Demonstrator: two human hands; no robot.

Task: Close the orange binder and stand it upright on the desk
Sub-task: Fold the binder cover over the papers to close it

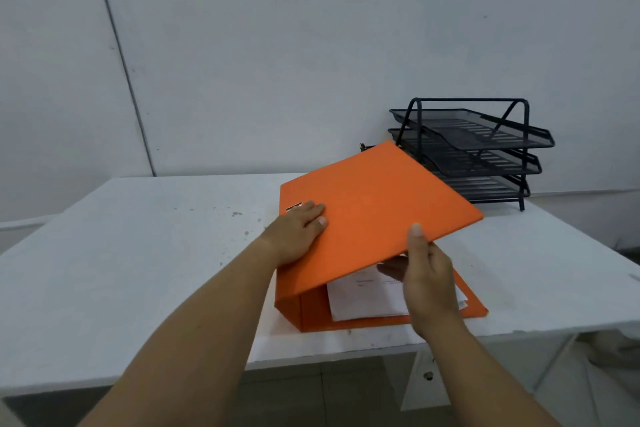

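While the orange binder is lying on its back cover near the front edge of the white surface, its front cover is hanging half shut over the white papers inside. The right hand is pinching the cover's free edge, thumb on top and fingers beneath, its grip pressed onto the board. The left hand is resting flat, fingers spread, on the cover near the spine. Farther back, a black mesh tray rack is standing by the wall.
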